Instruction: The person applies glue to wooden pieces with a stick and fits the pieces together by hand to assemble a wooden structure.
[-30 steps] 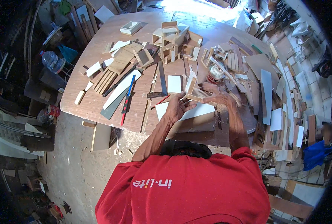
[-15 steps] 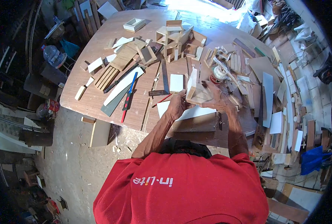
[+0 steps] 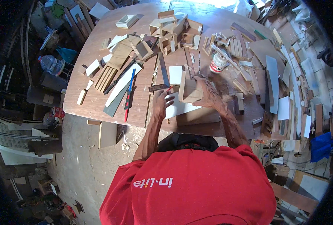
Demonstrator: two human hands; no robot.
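Note:
My right hand (image 3: 210, 96) grips a small open wooden box (image 3: 191, 91) by its right side, fingers wrapped over the edge. The box is tilted above a white board (image 3: 181, 107) near the table's front edge. My left hand (image 3: 161, 104) is off the box, just to its left, with its fingers apart. It covers most of a red pencil (image 3: 170, 89), whose end shows past the fingers. A try square (image 3: 162, 77) and a small white panel (image 3: 176, 75) lie just beyond.
A white and red glue tub (image 3: 218, 63) stands right of the box. Several small box frames (image 3: 169, 43) sit at the far side. A blue, black and red tool (image 3: 129, 95) and long strips lie left. Offcuts (image 3: 241, 88) crowd the right side of the table (image 3: 95, 101).
My left hand has let go of the box and moved left over the red pencil. My right hand still holds the box, which has shifted slightly left. The view has shifted a little.

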